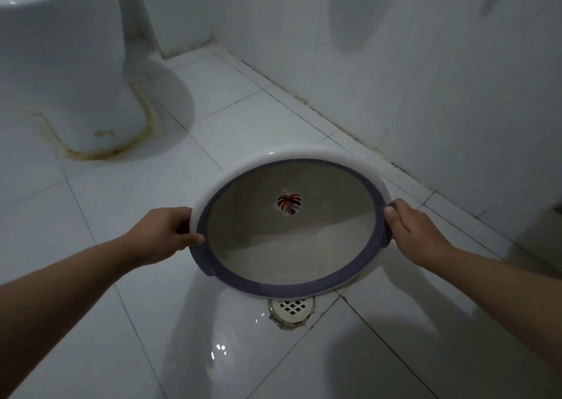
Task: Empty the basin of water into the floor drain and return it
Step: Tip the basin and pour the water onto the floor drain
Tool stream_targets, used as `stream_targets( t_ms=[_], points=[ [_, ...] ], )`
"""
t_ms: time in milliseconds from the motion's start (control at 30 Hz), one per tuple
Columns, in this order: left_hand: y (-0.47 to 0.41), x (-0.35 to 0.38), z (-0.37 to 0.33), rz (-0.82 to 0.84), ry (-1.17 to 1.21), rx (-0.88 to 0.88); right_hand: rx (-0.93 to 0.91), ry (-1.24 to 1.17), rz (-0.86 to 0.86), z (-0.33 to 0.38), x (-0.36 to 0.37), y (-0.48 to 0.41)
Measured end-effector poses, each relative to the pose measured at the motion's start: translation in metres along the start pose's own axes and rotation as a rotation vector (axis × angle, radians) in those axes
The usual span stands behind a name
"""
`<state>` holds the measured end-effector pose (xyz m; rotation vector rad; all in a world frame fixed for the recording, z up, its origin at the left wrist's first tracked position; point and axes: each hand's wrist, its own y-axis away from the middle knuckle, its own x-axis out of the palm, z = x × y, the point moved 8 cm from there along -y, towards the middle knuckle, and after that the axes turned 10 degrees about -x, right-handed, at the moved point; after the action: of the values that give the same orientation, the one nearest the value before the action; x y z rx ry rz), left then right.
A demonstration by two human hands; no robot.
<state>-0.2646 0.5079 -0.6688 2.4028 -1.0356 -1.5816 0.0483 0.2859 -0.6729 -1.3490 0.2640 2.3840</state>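
A white tiled floor [127,322] meets tiled walls, with the base of a white toilet [70,73] at the upper left. Above the floor a round white basin [292,246] with a dark blue rim band and a leaf sticker [289,204] inside is held tipped toward the camera, its low edge just over the round white floor drain [292,307], where the wet tile glistens. The left hand [170,234] is closed on the basin's left rim, thumb on the blue band and fingers behind, and the right hand [413,231] is closed on the right rim likewise.
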Motion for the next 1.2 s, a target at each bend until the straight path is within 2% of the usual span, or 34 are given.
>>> stream_targets(
  t_ms=[1200],
  points=[
    [0.018, -0.002, 0.002, -0.099, -0.027, 0.113, -0.073, 0.041, -0.065, 0.013, -0.011, 0.006]
  ],
)
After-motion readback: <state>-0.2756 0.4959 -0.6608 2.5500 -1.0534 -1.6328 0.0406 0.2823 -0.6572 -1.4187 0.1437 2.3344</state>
